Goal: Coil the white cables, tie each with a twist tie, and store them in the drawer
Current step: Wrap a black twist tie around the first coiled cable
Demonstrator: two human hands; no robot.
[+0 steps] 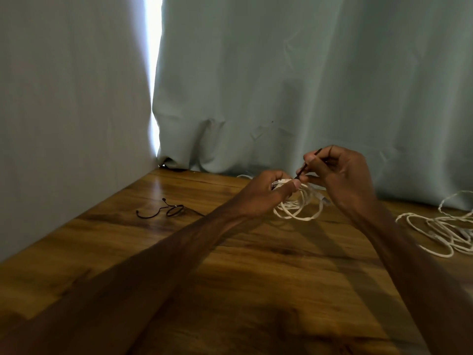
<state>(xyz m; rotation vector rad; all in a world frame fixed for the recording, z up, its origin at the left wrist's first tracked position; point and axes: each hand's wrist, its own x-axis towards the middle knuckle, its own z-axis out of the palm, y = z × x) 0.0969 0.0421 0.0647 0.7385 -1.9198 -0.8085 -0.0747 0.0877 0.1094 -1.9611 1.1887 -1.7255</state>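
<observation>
The coil (294,213), likely light and springy, is being clasped at its gathered top by the left grip (266,188) near the counter's (230,278) back edge. A tie (308,162) is being pinched by the right grip (337,172).

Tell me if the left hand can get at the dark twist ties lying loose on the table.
Probably yes: only bare table lies between the left hand and the loose twist ties. But that hand grips the coiled white cable, so it would have to let go first.
</observation>
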